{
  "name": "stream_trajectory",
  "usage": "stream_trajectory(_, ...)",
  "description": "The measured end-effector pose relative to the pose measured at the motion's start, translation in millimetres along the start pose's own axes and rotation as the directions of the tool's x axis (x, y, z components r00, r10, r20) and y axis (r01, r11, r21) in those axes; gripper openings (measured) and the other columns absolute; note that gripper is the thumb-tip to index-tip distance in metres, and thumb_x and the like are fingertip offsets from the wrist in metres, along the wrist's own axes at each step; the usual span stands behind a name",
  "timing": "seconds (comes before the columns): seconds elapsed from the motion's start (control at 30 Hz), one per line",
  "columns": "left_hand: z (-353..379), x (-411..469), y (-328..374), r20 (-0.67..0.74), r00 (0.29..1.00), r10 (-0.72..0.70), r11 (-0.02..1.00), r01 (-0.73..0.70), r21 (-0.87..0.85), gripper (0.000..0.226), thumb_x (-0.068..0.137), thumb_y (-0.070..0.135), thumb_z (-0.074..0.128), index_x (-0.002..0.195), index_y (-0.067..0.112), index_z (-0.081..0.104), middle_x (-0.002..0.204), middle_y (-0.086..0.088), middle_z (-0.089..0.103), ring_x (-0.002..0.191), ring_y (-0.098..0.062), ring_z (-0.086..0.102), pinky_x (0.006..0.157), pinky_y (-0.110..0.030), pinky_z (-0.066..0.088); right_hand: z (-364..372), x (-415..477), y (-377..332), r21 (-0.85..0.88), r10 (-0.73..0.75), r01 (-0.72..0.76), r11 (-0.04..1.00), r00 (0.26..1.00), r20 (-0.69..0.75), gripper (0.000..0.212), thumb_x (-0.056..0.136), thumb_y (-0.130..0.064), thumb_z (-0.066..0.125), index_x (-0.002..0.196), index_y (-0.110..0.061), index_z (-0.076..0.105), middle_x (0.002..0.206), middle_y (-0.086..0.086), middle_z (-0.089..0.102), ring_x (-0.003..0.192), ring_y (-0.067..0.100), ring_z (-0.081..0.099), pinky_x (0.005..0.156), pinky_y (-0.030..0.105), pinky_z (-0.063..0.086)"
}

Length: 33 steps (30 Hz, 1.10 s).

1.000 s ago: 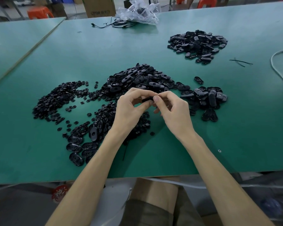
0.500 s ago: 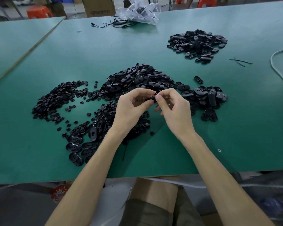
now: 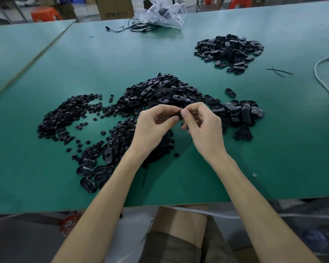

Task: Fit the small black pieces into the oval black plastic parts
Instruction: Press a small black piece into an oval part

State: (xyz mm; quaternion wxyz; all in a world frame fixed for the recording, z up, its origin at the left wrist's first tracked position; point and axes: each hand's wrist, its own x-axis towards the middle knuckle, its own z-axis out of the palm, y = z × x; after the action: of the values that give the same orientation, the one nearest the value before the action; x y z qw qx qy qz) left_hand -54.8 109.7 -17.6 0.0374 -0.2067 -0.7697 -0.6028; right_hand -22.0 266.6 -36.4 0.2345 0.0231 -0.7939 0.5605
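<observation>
Hands still pinching oval part, green table

held part mostly hidden, cable cropped

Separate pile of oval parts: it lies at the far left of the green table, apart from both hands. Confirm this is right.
Wrong side. The head view shows the pile at the far right of the table, not the far left. It does lie apart from the left hand and right hand.
</observation>
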Motion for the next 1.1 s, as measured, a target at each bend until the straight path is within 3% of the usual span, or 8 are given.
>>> stream_trajectory(0.17, 2.0, -0.2, 0.5, -0.01, 1.0, -0.027, 1.0, 0.027, -0.004, 0.018, 0.092, -0.004, 0.072, 0.108, 0.002, 0.076, 0.1, -0.004, 0.079, 0.092, -0.019, 0.076, 0.09, -0.036, 0.061, -0.1, -0.7, -2.3, -0.008, -0.012, 0.012, 1.0, 1.0, 0.009, 0.014, 0.102, -0.026, 0.067, 0.091, -0.033, 0.062, 0.08, -0.014, 0.071, 0.07, 0.01, 0.07, 0.066, 0.016, 0.049)
stream_trajectory(0.3, 3.1, -1.3, -0.2, -0.027, 0.999, -0.038, 0.999, 0.038, 0.008, 0.019, 0.091, -0.008, 0.068, 0.106, 0.001, 0.075, 0.099, -0.004, 0.079, 0.091, -0.017, 0.076, 0.09, -0.036, 0.061, 0.5, -1.4, -1.9, -0.021, 0.007, -0.006, 1.0, 0.999, 0.039, 0.009, 0.102, -0.023, 0.068, 0.094, -0.023, 0.065, 0.082, -0.011, 0.071, 0.07, 0.011, 0.07, 0.068, 0.019, 0.051)
stream_trajectory(0.67, 5.9, -2.7, 1.6, -0.053, 0.998, -0.024, 0.998, 0.026, 0.054, 0.019, 0.089, -0.009, 0.067, 0.102, 0.002, 0.075, 0.095, -0.004, 0.078, 0.089, -0.02, 0.075, 0.088, -0.041, 0.061, 1.9, -2.1, -0.3, -0.04, 0.007, -0.004, 0.999, 0.997, 0.076, 0.008, 0.104, -0.022, 0.065, 0.095, -0.022, 0.064, 0.087, -0.007, 0.07, 0.077, 0.01, 0.07, 0.073, 0.019, 0.053)
stream_trajectory(0.93, 0.5, -2.0, 0.1, -0.04, 0.999, -0.012, 0.999, 0.01, -0.043, 0.02, 0.092, 0.003, 0.076, 0.112, 0.003, 0.077, 0.105, -0.004, 0.079, 0.098, -0.018, 0.076, 0.091, -0.034, 0.06, 0.8, -1.8, -2.8, -0.003, -0.016, 0.016, 1.0, 1.0, -0.001, 0.013, 0.104, -0.025, 0.062, 0.096, -0.034, 0.059, 0.086, -0.015, 0.069, 0.075, 0.008, 0.071, 0.064, 0.019, 0.052)
stream_trajectory(1.1, -0.4, -0.7, -2.4, -0.017, 0.997, -0.078, 0.986, 0.074, -0.151, 0.022, 0.092, 0.001, 0.075, 0.114, 0.001, 0.076, 0.1, -0.007, 0.079, 0.086, -0.016, 0.075, 0.085, -0.027, 0.059, 0.2, -2.2, -2.1, 0.028, -0.013, 0.013, 1.0, 1.0, 0.0, 0.01, 0.104, -0.021, 0.062, 0.107, -0.03, 0.06, 0.088, -0.014, 0.071, 0.076, 0.009, 0.072, 0.066, 0.022, 0.054)
